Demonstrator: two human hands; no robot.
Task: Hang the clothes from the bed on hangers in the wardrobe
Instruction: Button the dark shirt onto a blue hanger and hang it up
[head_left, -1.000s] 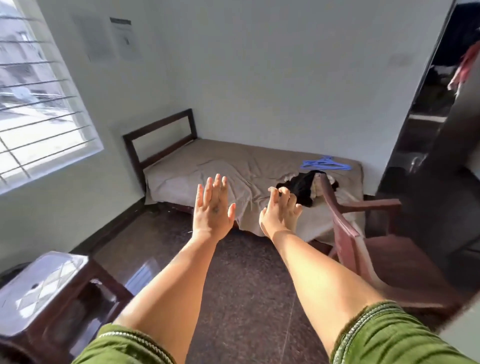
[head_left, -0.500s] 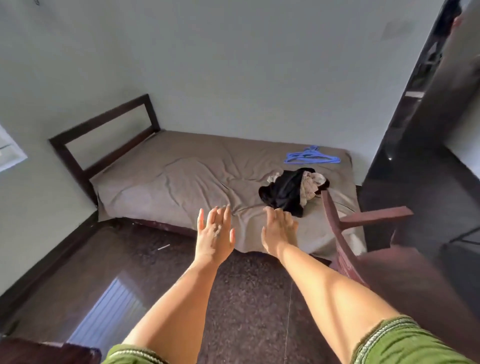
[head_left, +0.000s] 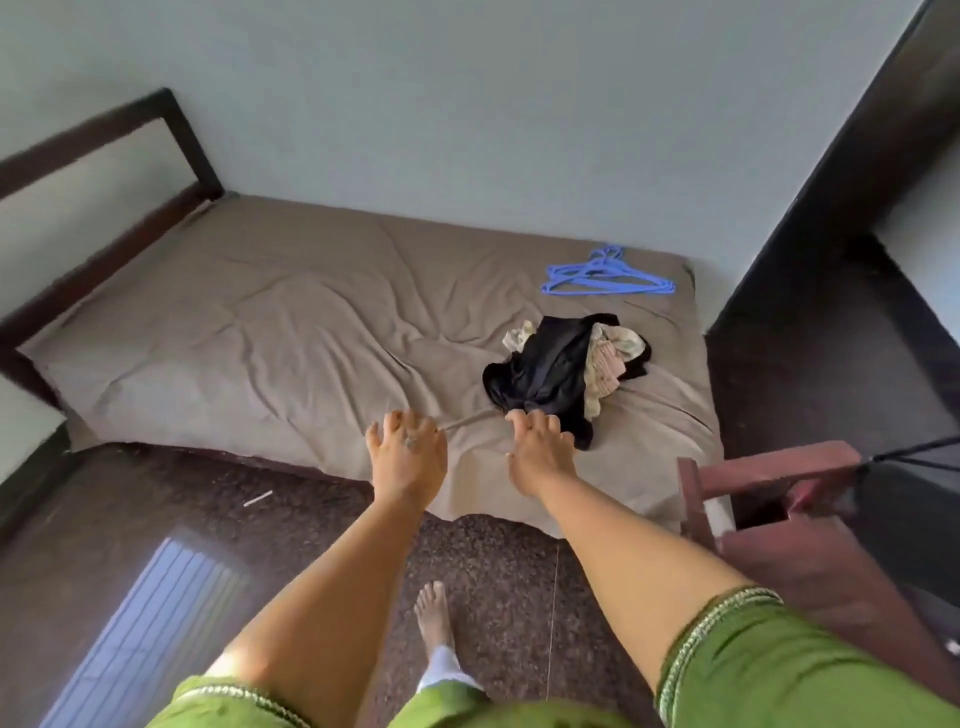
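A small heap of clothes (head_left: 558, 371), black with a pale patterned piece, lies on the right part of the bed (head_left: 291, 322), which has a brown sheet. Blue plastic hangers (head_left: 605, 275) lie behind the heap near the wall. My right hand (head_left: 537, 449) reaches over the bed's front edge, fingers loosely bent, its fingertips at the near edge of the black cloth; a grip is not visible. My left hand (head_left: 405, 460) hovers beside it over the sheet, fingers relaxed, holding nothing.
A reddish wooden chair (head_left: 779, 514) stands close on the right, beside the bed's corner. A dark door frame (head_left: 841, 171) rises at the right. The bed's dark headboard (head_left: 104, 156) is at the left. My bare foot (head_left: 434, 613) is on the speckled floor.
I have stepped closer and the view has tilted down. Both hands have dropped lower and moved forward over the bed, the right one reaching the black cloth.
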